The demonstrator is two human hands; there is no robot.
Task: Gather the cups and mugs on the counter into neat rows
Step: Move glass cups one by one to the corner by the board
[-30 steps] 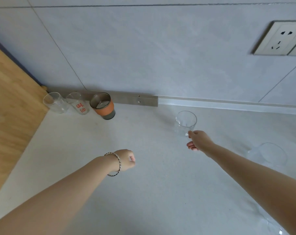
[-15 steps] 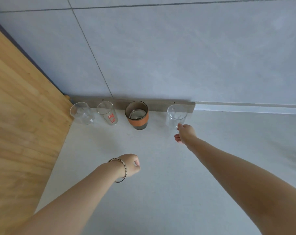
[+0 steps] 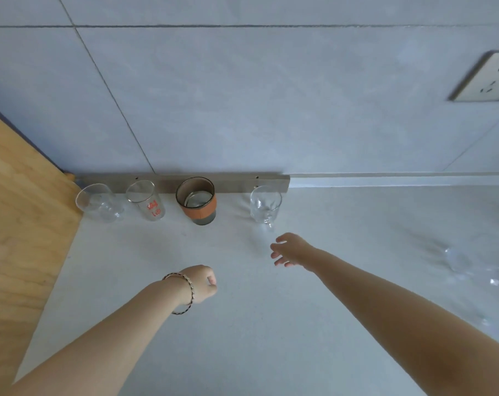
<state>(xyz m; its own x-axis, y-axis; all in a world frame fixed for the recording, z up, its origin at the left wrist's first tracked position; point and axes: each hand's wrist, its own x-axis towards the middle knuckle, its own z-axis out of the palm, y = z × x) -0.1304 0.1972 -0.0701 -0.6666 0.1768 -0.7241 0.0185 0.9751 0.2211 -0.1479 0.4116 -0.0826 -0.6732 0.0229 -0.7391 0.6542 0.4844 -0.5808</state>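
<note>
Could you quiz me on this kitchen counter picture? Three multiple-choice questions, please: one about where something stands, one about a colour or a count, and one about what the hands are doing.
1. Where does the cup with the orange sleeve stand?
A. Third from the left in the row of four by the wall
B. Alone by the wall socket
C. On the wooden panel

2. How many vessels stand in the row along the wall strip?
A. Two
B. Four
C. Seven

3. What is the right hand doing?
A. Gripping the clear glass
B. Lying flat on the counter
C. Open, fingers spread, holding nothing

Answers:
1. A: to its left stand the wide clear glass and the glass with red print, to its right the clear glass.
2. B: those four stand along it.
3. C: it is apart from that clear glass, empty; the left hand is a loose fist.
</note>
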